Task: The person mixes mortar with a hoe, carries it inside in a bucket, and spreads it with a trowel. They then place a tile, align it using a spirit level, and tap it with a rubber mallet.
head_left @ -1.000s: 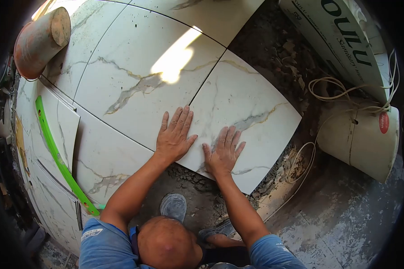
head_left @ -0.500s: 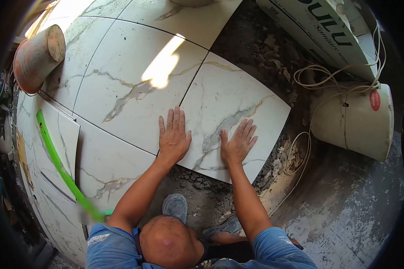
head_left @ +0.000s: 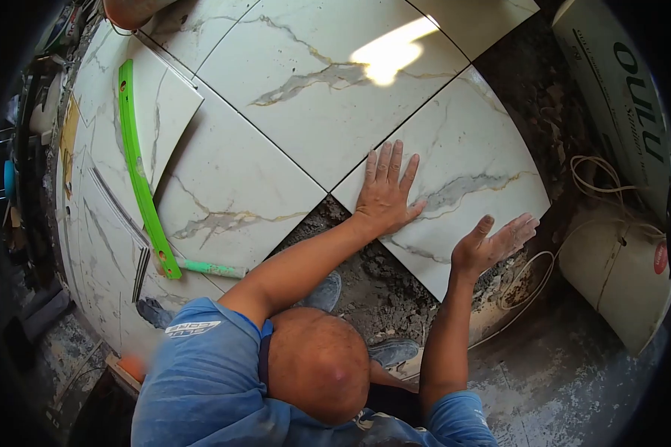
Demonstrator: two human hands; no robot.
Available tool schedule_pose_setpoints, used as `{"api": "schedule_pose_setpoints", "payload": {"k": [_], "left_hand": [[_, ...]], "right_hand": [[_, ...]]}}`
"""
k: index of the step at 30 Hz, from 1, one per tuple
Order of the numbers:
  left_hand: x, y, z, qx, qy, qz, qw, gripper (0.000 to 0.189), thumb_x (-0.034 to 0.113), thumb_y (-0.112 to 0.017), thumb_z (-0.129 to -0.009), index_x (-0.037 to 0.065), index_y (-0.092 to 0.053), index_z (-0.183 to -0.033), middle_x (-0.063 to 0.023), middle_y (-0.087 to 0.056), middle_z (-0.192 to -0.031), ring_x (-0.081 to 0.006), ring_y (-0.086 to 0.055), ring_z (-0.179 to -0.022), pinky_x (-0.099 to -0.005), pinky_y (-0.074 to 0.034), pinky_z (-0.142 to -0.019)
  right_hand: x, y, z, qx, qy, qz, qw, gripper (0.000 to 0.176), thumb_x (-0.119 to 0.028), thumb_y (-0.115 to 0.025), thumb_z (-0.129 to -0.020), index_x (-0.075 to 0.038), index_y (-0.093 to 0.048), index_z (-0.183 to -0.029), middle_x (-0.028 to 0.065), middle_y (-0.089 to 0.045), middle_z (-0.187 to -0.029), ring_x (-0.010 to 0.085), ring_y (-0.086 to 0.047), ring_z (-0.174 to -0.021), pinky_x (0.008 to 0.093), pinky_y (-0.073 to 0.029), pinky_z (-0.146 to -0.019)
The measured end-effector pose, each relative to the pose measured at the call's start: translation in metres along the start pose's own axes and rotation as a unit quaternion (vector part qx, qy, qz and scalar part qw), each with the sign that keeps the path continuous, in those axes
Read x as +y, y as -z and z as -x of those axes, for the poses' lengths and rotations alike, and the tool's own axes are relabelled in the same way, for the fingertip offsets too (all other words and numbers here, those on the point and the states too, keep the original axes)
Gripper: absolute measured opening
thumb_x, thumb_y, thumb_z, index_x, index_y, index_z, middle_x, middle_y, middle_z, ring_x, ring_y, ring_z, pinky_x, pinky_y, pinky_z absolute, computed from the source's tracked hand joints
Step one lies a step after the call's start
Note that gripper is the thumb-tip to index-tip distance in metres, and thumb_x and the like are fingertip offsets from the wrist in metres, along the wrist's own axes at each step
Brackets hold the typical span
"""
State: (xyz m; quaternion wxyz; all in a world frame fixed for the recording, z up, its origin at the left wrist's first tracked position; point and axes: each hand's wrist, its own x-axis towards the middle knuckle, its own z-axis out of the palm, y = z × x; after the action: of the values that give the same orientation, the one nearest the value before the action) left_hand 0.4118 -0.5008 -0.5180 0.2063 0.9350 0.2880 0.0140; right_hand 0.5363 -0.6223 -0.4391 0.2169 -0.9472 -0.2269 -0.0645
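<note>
My left hand (head_left: 386, 192) lies with fingers spread on a white marble-veined tile (head_left: 492, 141), near its left edge and the joint to the neighbouring tile (head_left: 335, 97). My right hand (head_left: 493, 242) is at the lower right edge of the same tile, fingers stretched out and thumb apart, holding nothing; whether it touches the tile edge I cannot tell. Dark rough mortar (head_left: 380, 276) shows below the tile. A long green level (head_left: 138, 171) rests on tiles at the left, beside a tool with a green handle (head_left: 212, 268).
A large white box (head_left: 611, 97) with lettering stands at the upper right. Below it are a pale bucket (head_left: 611, 276) lying on its side and a looped cable (head_left: 529, 294). Another bucket (head_left: 134, 11) is partly visible at the upper left.
The view has turned, so the tiles and level appear rotated and shifted. My right hand has moved from flat on the tile's surface to its right edge. My left hand stays on the tile.
</note>
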Motion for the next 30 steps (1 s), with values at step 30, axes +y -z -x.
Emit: {"api": "schedule_pose_setpoints", "payload": {"k": [30], "left_hand": [[-0.006,0.01,-0.014,-0.005,-0.008,-0.06,0.998,0.106,0.074,-0.057,-0.075,0.014,-0.018,-0.153,-0.0329,-0.005,-0.153,-0.046,-0.005,-0.144,-0.0581,-0.006,-0.114]], "right_hand": [[0.079,-0.015,-0.034,0.005,-0.044,0.056,0.997,0.091,-0.062,-0.043,-0.092,0.004,-0.017,-0.149,0.0244,-0.013,-0.157,0.0414,-0.007,-0.146,0.0558,-0.005,-0.116]]}}
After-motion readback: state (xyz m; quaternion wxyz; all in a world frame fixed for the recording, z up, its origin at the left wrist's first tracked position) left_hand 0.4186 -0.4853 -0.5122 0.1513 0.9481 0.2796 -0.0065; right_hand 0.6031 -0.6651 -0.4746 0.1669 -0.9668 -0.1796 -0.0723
